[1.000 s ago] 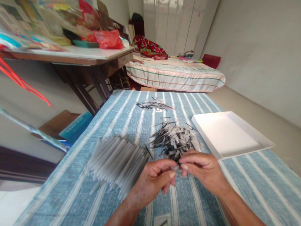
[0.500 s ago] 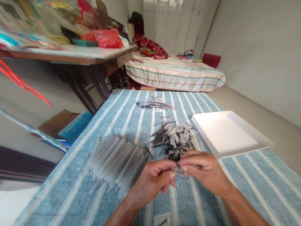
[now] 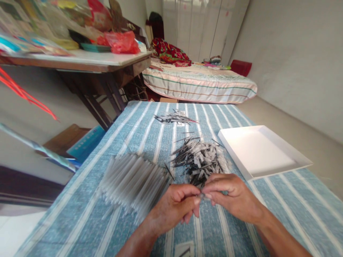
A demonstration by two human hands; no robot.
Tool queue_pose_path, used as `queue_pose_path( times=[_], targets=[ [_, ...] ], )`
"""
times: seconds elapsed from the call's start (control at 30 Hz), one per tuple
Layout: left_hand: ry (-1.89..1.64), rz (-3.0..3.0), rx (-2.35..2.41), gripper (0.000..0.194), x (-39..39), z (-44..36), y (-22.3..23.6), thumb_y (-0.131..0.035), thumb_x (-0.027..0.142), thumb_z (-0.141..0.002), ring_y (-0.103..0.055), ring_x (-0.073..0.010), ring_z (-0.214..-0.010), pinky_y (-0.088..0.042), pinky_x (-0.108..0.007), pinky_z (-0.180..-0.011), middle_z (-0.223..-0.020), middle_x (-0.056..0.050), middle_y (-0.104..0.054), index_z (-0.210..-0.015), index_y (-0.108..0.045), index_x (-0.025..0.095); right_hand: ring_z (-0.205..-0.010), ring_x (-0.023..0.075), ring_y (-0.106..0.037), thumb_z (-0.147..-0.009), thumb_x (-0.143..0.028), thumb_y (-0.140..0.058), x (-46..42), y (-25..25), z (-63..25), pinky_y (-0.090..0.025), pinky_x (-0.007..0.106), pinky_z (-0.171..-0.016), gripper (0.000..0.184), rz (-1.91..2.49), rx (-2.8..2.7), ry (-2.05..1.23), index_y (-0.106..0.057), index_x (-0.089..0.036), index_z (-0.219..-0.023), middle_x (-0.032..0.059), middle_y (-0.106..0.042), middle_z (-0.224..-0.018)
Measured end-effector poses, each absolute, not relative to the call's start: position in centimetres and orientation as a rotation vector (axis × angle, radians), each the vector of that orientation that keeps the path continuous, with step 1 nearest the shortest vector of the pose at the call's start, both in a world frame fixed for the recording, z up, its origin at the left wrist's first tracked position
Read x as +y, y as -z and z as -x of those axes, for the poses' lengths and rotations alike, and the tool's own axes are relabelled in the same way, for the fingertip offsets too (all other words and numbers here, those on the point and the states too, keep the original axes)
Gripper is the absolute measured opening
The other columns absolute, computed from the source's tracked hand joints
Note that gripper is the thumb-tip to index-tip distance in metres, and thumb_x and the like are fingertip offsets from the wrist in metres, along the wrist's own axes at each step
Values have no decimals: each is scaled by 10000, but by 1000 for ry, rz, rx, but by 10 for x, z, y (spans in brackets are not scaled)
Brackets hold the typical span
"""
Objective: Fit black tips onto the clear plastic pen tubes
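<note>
My left hand (image 3: 178, 203) and my right hand (image 3: 232, 194) meet over the cloth, thumbs and forefingers pinched together. Between the fingertips is a small greyish piece (image 3: 202, 196), mostly covered, so its kind does not show. Just beyond the fingers lies a loose heap of thin black strips with translucent whitish sleeves (image 3: 199, 159). Left of my left hand is a stack of long translucent grey tubes (image 3: 134, 184), laid side by side. One dark thin strip (image 3: 169, 172) rests between the stack and the heap.
A shallow white box (image 3: 265, 153) stands at the right on the blue striped tablecloth (image 3: 107, 232). Farther back lies a smaller bunch of dark strips (image 3: 174, 117). A cluttered side table (image 3: 102, 60) is at the left, a bed (image 3: 198, 82) behind. A printed white label (image 3: 184, 249) lies near me.
Both hands have shifted slightly towards me, still pinched together at the fingertips. The heap, the stack and the box have stayed in place.
</note>
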State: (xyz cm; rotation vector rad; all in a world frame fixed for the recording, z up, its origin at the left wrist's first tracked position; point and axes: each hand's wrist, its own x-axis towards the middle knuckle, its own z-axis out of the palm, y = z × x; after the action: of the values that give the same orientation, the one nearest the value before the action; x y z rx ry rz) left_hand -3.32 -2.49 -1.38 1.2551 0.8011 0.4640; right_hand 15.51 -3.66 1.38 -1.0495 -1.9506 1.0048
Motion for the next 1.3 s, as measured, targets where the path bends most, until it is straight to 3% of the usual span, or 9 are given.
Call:
queue_pose_path(
  times=[0.47, 0.63, 0.8, 0.87, 1.03, 1.1, 1.2, 1.3],
  targets=[
    [-478, -1314, 834, 106, -26, 31, 13, -521, 240, -766, -434, -52, -415, -317, -161, -409, -584, 36, -567, -764, -586, 155, -462, 80, -534, -805, -289, -559, -35, -9, -163, -437, 187, -467, 167, 1101, -1980, -1111, -671, -170, -774, -16, -553, -591],
    [-470, -1341, 870, 73, -27, 30, 13, -529, 200, -736, -438, -71, -464, -345, -178, -451, -585, 40, -531, -753, -586, 158, -483, 77, -504, -807, -283, -552, -35, -11, -160, -393, 180, -491, 201, 1143, -2089, -1063, -625, -166, -661, -33, -519, -556],
    [-526, -1402, 854, 36, -28, 29, 13, -551, 184, -712, -382, -71, -500, -311, -176, -463, -559, 59, -435, -705, -571, 155, -423, 57, -381, -846, -292, -467, -35, -3, -157, -308, 173, -442, 395, 1259, -2068, -1108, -461, -157, -475, -68, -358, -435],
    [-535, -1420, 862, 49, -27, 29, 12, -537, 190, -723, -377, -73, -508, -306, -179, -466, -565, 55, -435, -709, -566, 153, -415, 58, -390, -860, -335, -435, -36, -1, -158, -308, 170, -427, 390, 1273, -1996, -1201, -494, -155, -519, -64, -379, -444],
    [-500, -1405, 890, 70, -27, 29, 11, -521, 207, -732, -413, -82, -511, -329, -189, -471, -583, 44, -472, -742, -559, 150, -562, 89, -512, -778, -297, -574, -39, -4, -161, -405, 180, -533, 148, 1252, -1863, -1263, -584, -165, -845, -31, -552, -642],
    [-489, -1401, 882, 65, -27, 29, 11, -518, 202, -732, -422, -80, -502, -340, -190, -468, -587, 41, -490, -738, -555, 150, -520, 83, -506, -790, -291, -561, -40, -4, -160, -394, 175, -512, 139, 1251, -1890, -1242, -578, -158, -753, -41, -529, -571],
    [-493, -1396, 874, 61, -27, 29, 11, -514, 201, -738, -437, -80, -498, -357, -190, -470, -593, 39, -509, -742, -549, 152, -408, 62, -441, -844, -345, -470, -40, -1, -158, -333, 166, -431, 350, 1269, -1940, -1174, -520, -148, -559, -58, -423, -431],
    [-509, -1387, 882, 68, -27, 29, 13, -519, 201, -741, -438, -77, -496, -362, -186, -466, -594, 41, -513, -765, -554, 149, -413, 60, -442, -824, -360, -502, -40, 0, -157, -321, 160, -410, 296, 1294, -1891, -1197, -550, -142, -631, -55, -449, -472]
  ],
)
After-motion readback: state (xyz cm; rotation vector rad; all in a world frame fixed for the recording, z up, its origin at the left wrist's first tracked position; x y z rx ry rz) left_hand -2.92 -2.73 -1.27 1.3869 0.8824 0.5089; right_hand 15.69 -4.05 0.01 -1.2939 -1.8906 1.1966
